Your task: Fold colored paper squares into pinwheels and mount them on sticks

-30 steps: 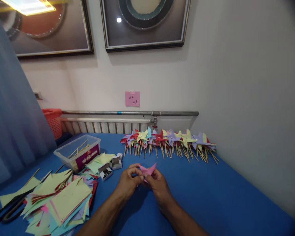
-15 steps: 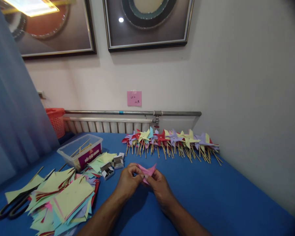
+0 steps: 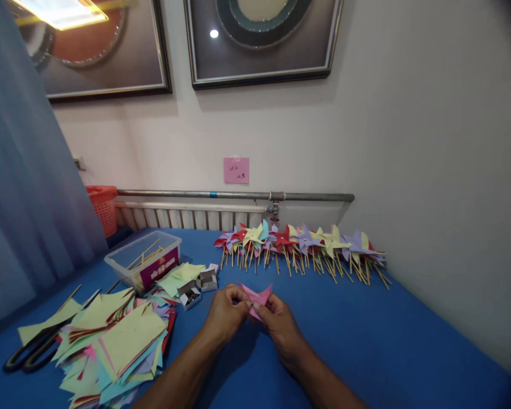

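Observation:
Between my two hands is a pink paper pinwheel, its points folded in toward the middle. My left hand pinches its left side, thumb at the centre. From the right, my right hand grips the other side, its thumb also pressed near the centre. No stick shows on this piece. Just left of my hands sit a small open box of metal pins and a second small box. Finished pinwheels on sticks lie in a row beyond my hands.
At left lie a pile of coloured paper squares and black-handled scissors. Behind them stands a clear plastic tub holding sticks. A red basket and a blue curtain are at far left. A pipe runs along the wall.
Both hands keep hold of the pink pinwheel, with slight shifts of the fingers and thumbs at its centre. The whole view has shifted slightly, so things appear a little further right.

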Demonstrator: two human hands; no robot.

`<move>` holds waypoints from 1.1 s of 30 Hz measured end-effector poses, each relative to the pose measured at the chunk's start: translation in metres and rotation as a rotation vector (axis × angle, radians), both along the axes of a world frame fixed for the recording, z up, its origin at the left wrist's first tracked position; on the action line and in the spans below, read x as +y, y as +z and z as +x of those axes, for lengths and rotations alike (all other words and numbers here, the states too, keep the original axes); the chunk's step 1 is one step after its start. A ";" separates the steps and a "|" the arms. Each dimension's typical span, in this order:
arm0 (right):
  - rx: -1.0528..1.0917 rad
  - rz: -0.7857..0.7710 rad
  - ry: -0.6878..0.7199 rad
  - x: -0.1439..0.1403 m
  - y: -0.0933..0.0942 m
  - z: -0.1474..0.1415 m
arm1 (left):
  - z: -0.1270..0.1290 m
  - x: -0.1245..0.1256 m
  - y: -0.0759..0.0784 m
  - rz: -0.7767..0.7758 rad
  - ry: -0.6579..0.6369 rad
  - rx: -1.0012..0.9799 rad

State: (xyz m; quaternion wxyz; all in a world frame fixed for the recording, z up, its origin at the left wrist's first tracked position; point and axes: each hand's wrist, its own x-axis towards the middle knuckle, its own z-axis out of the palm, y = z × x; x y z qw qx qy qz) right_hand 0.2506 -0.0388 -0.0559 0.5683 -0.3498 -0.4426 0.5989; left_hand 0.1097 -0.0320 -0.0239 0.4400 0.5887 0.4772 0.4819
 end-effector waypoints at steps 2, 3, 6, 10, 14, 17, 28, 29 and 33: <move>-0.006 0.005 0.004 -0.001 0.000 0.000 | 0.000 0.000 0.001 -0.001 -0.002 0.013; -0.008 0.005 0.007 -0.001 0.001 0.001 | 0.000 0.000 0.001 -0.002 -0.002 0.014; -0.006 -0.005 0.016 -0.002 0.002 0.001 | -0.001 0.000 0.002 -0.027 -0.005 -0.006; 0.001 -0.005 0.038 -0.002 0.004 0.001 | -0.001 0.000 0.002 -0.077 -0.006 -0.046; 0.001 0.005 0.049 -0.002 0.005 0.000 | -0.001 -0.001 0.003 -0.086 0.008 -0.016; -0.017 -0.006 0.021 -0.002 0.006 -0.001 | 0.000 -0.002 0.003 -0.045 0.043 0.031; -0.017 -0.031 -0.050 -0.008 0.013 -0.001 | 0.006 0.000 -0.001 -0.125 0.066 -0.105; -0.007 -0.037 -0.051 -0.009 0.014 -0.001 | 0.006 -0.001 0.001 -0.155 0.048 -0.172; 0.005 -0.040 -0.029 -0.012 0.018 -0.001 | 0.005 -0.005 0.008 -0.236 -0.058 -0.337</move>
